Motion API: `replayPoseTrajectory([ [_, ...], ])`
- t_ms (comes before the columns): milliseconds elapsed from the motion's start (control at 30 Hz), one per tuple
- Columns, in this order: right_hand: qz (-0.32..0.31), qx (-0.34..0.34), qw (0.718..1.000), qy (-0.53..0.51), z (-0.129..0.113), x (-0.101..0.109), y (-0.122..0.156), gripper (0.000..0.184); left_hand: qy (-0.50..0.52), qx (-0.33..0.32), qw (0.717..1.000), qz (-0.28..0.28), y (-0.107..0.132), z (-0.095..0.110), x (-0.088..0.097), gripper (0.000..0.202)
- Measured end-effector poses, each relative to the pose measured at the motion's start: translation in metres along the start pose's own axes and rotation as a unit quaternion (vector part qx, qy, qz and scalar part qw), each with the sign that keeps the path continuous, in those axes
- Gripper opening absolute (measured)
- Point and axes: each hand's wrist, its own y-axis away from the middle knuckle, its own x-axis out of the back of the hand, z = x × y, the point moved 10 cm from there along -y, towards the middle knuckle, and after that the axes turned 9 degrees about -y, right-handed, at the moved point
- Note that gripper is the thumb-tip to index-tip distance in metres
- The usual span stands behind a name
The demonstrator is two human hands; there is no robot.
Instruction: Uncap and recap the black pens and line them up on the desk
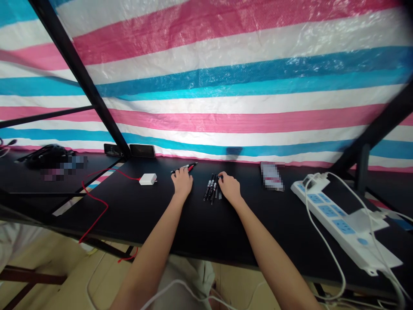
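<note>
Nearest, below the bench edge, a thin white cable (180,284) looped across pale cloth (183,275) over the lap. Then a long black flat-topped bench (206,232), with both bare forearms stretched out above. Off to the right, set at a slant, a long white power strip (331,217) with light-blue socket panels, carrying white plugs and more white cables. To the left, trailing over the near edge, a thin red cable (105,202), running back to a small white block-shaped charger (148,179).

Farther in, near the middle of the bench, a close cluster of slim black markers with white-printed barrels (211,187), lying roughly side by side, pointing away. Just beside, at the right end, the right hand (230,186), fingers bent in toward a dark tip; firm grip or mere touch, impossible to tell. Left of the cluster, the left hand (183,183), palm down, fingers bent and slightly apart over a few black and red pens (190,167); any hold hidden under the fingers.

Farther back, a flat blurred-out packet (271,175) to the right, and two dark phone-like slabs (142,150) propped on the left. Behind everything, a pink, white and blue striped plastic sheet (206,125).
</note>
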Motion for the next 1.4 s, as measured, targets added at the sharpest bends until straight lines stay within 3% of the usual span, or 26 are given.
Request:
replayPoseTrajectory([
  [133,-0.001,-0.001,1.0,0.004,0.0,-0.001,0.0,0.025,-0.009,-0.015,1.0,-0.023,-0.001,0.003,0.0,0.025],
  [367,-0.007,-0.003,1.0,0.011,0.0,-0.002,0.0,0.027,-0.01,-0.024,0.999,-0.043,0.0,0.011,-0.003,0.028],
  [667,0.002,-0.006,1.0,0.013,0.0,-0.001,0.0,0.026,0.021,-0.055,0.998,-0.029,0.003,0.021,0.007,0.027],
  [800,0.01,-0.017,1.0,-0.001,0.0,0.003,0.001,0.026,0.075,-0.066,0.995,-0.008,0.003,0.027,0.017,0.028],
  [967,0.009,-0.047,0.995,-0.092,0.005,0.004,-0.001,0.029,0.103,-0.141,0.984,0.022,0.009,0.049,0.04,0.026],
  [1067,0.008,-0.047,0.975,-0.218,0.008,-0.004,-0.007,0.034,0.107,-0.188,0.976,0.033,0.014,0.062,0.049,0.027],
  [1200,0.024,-0.039,0.919,-0.392,0.014,-0.014,-0.014,0.05,0.114,-0.205,0.971,0.04,0.017,0.067,0.052,0.029],
  [1400,0.039,-0.042,0.825,-0.562,0.017,-0.017,-0.016,0.044,0.125,-0.213,0.968,0.04,0.017,0.069,0.051,0.027],
])
